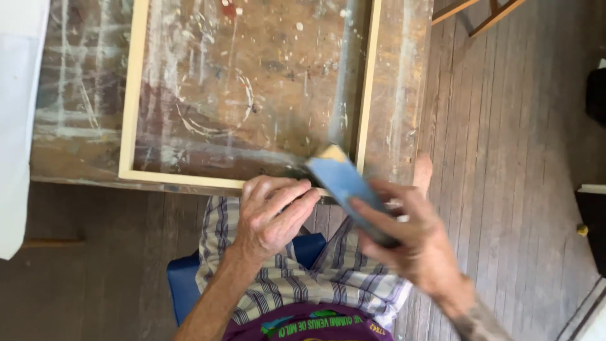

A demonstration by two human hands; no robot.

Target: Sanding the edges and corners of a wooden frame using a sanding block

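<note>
A pale wooden frame [130, 95] lies flat on a paint-stained wooden table [79, 120]. My left hand [273, 215] rests on the frame's near rail with its fingers curled over the edge. A block wrapped in blue sandpaper [344, 183] is held in my right hand [413, 237], blurred by motion. The block's far tip touches the frame's near right corner.
A white cloth or sheet [16, 126] hangs at the left edge. I sit on a blue seat [183, 278], in plaid shorts. Grey floorboards [505, 145] spread to the right, with wooden legs [480, 12] at the top and dark objects at the far right.
</note>
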